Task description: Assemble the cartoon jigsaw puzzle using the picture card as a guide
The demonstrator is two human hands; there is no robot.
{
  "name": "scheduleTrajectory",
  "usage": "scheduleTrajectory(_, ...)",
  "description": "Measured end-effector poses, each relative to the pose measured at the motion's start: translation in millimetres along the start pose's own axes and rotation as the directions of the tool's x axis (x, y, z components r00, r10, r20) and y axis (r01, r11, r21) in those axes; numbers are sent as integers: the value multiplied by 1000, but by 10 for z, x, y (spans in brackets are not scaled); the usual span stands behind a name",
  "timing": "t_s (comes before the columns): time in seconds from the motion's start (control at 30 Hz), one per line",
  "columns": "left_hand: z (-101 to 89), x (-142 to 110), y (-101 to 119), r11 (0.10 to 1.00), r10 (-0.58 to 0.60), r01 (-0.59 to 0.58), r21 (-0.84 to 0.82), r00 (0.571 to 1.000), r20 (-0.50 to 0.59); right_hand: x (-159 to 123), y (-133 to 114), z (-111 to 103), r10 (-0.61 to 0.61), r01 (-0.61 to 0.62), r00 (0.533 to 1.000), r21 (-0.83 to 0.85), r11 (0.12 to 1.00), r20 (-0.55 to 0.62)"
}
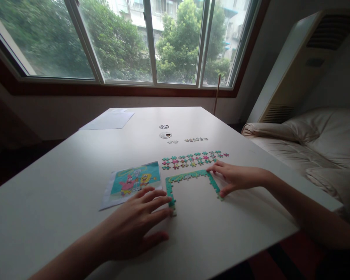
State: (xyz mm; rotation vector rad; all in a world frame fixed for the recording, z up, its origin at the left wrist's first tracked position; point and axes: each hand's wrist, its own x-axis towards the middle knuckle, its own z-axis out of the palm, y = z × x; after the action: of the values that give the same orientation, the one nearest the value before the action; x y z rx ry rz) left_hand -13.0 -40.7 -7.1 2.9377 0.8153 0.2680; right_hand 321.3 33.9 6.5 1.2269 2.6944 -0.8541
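Note:
A partly joined jigsaw puzzle border [189, 176] in green and teal lies flat on the white table, forming a top edge and two sides. My left hand [146, 217] rests with fingers spread, its fingertips touching the border's left side. On the right, my right hand [236, 177] has its fingers apart, with fingertips at the upper right corner and thumb near the lower end of that side. Several loose puzzle pieces [189, 160] lie in rows just beyond the border. Left of it is a cartoon picture sheet [137, 179], partly covered by my left hand.
Farther back on the white table [61, 167] are more small puzzle pieces [196, 139] and two round items [165, 135]. White papers [107, 119] lie at the far left corner. A cream sofa [323, 136] stands to the right, below a tall air conditioner [291, 62].

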Motion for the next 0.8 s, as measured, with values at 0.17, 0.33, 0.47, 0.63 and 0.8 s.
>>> scheduleTrajectory(0.17,-18,12,12,1000,19,-20,-13,1000,-21,-2,16,1,-8,8,1000,0,1000,-1)
scheduleTrajectory(0.33,-21,18,23,999,18,-18,-28,1000,-21,-5,-2,1,-8,8,1000,-13,1000,-2)
scheduleTrajectory(0.47,-13,12,28,999,25,-26,-29,999,-21,-6,-3,-5,-3,3,1000,-24,1000,9)
scheduleTrajectory(0.63,-20,20,44,999,33,-33,-40,999,-3,-7,-2,-9,1,-1,1000,-19,1000,5)
scheduleTrajectory(0.8,-14,27,43,998,36,-37,-57,999,-18,-2,-4,-6,2,-1,1000,-26,1000,8)
